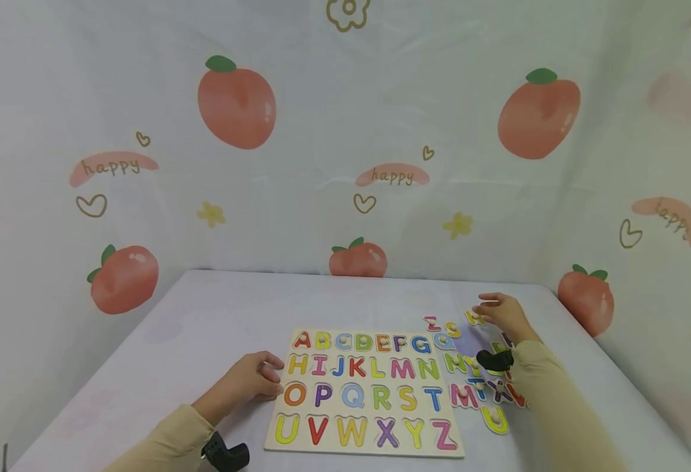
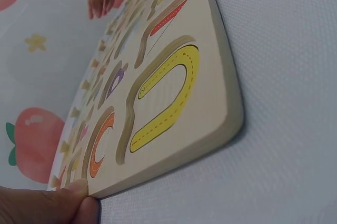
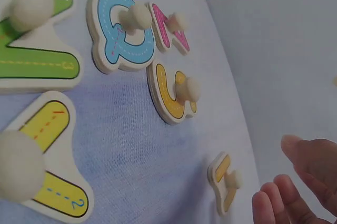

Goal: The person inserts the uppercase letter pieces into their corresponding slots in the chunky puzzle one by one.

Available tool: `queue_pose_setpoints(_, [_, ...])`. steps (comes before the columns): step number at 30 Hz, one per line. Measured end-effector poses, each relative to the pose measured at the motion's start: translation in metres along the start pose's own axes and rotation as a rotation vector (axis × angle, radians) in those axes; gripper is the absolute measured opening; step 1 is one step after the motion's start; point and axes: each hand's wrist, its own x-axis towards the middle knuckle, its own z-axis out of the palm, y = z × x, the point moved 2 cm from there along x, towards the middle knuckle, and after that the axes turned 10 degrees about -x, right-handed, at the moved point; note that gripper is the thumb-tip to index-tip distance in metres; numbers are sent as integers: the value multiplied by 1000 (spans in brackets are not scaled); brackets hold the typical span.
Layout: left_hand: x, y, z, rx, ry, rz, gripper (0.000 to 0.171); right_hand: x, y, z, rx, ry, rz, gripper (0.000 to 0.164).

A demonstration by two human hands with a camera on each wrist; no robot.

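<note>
The wooden alphabet puzzle board (image 1: 362,442) lies on the table, with knobbed letters in its top row and printed recesses below. My left hand (image 1: 250,379) holds its left edge beside the O recess; in the left wrist view the thumb (image 2: 78,188) lies on the edge with a finger just under it. At the far right, my right hand (image 1: 506,316) hovers by a yellow letter piece (image 3: 220,174), fingers apart from its knob and holding nothing. Nearby lie the blue Q (image 3: 108,34), yellow S (image 3: 164,95) and pink Z (image 3: 159,27) pieces.
Several more knobbed letters crowd the board's right side, including a green N (image 1: 455,363), pink M (image 1: 465,396), purple X (image 1: 499,391) and yellow U (image 1: 495,420). My right forearm passes over part of them. A fruit-printed curtain (image 1: 298,216) hangs behind the white table (image 1: 227,305).
</note>
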Motion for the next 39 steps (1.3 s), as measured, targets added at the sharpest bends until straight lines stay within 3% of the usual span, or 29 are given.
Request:
queue_pose_setpoints(7, [0, 0, 0, 14, 2, 0, 42, 9, 7, 3, -8, 17, 76, 51])
queue_pose_setpoints(14, [0, -1, 0, 11, 10, 8, 42, 19, 16, 7, -4, -32, 159, 50])
queue_pose_setpoints(22, [-1, 0, 1, 19, 13, 11, 42, 22, 20, 9, -85, -61, 185, 43])
queue_pose_setpoints(39, [1, -1, 0, -5, -4, -21, 42, 22, 19, 10, -133, -47, 230, 26])
